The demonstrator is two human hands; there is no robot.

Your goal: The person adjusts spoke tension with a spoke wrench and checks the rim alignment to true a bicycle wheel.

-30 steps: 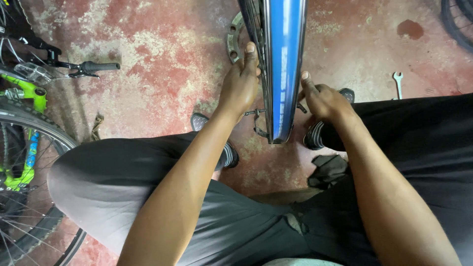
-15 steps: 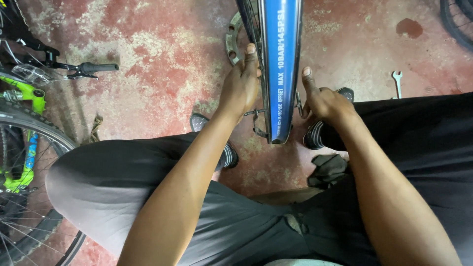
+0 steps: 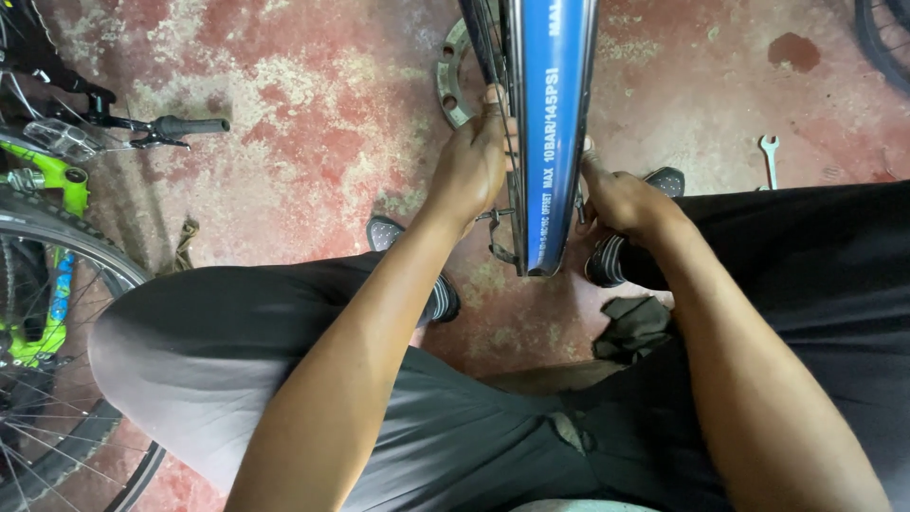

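- I see the wheel standing upright on edge between the knees, running from top centre down to just above the floor.
- Its rim bed faces me, lined with glossy blue tape bearing white print; dark sidewalls and thin spokes flank it.
- My left hand is wrapped on the wheel's left side, fingers curled tight against the rim edge and spokes.
- My right hand grips the right side lower down, fingers closed behind the rim, thumb up along it.
- A metal ring lies on the red floor just behind the wheel.
- A spanner lies well to the right; a green bike stands at left.
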